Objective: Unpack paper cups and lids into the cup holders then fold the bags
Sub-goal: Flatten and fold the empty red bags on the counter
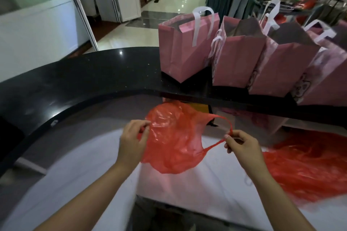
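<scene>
Head view looks down on a red plastic bag (174, 144) held up between both hands over a white-covered surface (197, 189), below the curved black counter (93, 80). Left hand (131, 140) pinches the bag's left edge, thumb and forefinger closed on the film near its top; right hand (242, 146) pinches a stretched handle loop (228, 127), fingers curled round the thin strap. This looks like the folding stage: the bag hangs empty and crumpled, with no cups or lids in sight. To fold it well, the person should probably draw the hands apart until the film goes taut and flat, line up the two handles, then lay it on the white surface and smooth out trapped air before creasing. More red plastic (308, 170) lies to the right, near the right forearm. Four pink paper bags (234, 62) stand upright in a row on the counter, well apart from the hands.
</scene>
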Motion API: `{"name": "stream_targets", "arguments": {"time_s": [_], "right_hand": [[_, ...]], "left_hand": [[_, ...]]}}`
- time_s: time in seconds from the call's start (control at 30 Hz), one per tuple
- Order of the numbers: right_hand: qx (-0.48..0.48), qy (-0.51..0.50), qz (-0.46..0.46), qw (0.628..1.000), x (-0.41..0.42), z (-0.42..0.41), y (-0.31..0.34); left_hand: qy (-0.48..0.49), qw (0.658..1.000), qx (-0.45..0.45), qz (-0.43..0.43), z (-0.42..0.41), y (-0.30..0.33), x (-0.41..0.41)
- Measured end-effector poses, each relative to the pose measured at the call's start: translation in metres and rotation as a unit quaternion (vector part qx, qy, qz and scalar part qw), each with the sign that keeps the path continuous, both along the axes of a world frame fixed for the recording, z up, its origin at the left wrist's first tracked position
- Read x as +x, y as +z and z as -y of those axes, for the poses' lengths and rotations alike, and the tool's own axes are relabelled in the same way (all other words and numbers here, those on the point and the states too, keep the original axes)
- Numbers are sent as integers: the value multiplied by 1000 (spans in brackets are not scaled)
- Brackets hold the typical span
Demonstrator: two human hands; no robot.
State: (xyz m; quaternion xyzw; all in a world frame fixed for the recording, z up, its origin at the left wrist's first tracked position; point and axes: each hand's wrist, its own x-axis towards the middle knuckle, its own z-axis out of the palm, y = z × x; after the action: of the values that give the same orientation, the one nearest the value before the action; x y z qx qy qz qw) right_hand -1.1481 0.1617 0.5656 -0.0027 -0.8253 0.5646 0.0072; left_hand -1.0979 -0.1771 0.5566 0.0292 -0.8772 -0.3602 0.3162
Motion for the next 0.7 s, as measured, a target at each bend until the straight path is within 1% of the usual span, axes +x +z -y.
{"name": "stream_targets", "arguments": {"time_s": [0.1,0.17,0.23,0.3,0.37,0.4,0.47,0.7], "right_hand": [[5,8,15,1000,7,9,-2],[12,0,38,999,13,12,-9],[14,-8,64,998,19,11,-19],[20,-8,83,996,25,8,-30],[28,-5,94,995,31,7,-39],[34,-2,97,995,33,6,-43],[43,5,101,994,36,7,-48],[46,15,97,994,39,10,-54]], "left_hand": [[-56,995,-76,19,-26,-21,8],[-73,992,-87,63,-37,-36,16],[-72,991,-55,96,-41,-51,27],[-39,992,28,118,-41,-61,40],[4,982,120,145,-36,-67,53],[15,977,148,155,-33,-70,59],[18,972,159,173,-25,-76,67],[3,961,144,238,-19,-94,74]]}}
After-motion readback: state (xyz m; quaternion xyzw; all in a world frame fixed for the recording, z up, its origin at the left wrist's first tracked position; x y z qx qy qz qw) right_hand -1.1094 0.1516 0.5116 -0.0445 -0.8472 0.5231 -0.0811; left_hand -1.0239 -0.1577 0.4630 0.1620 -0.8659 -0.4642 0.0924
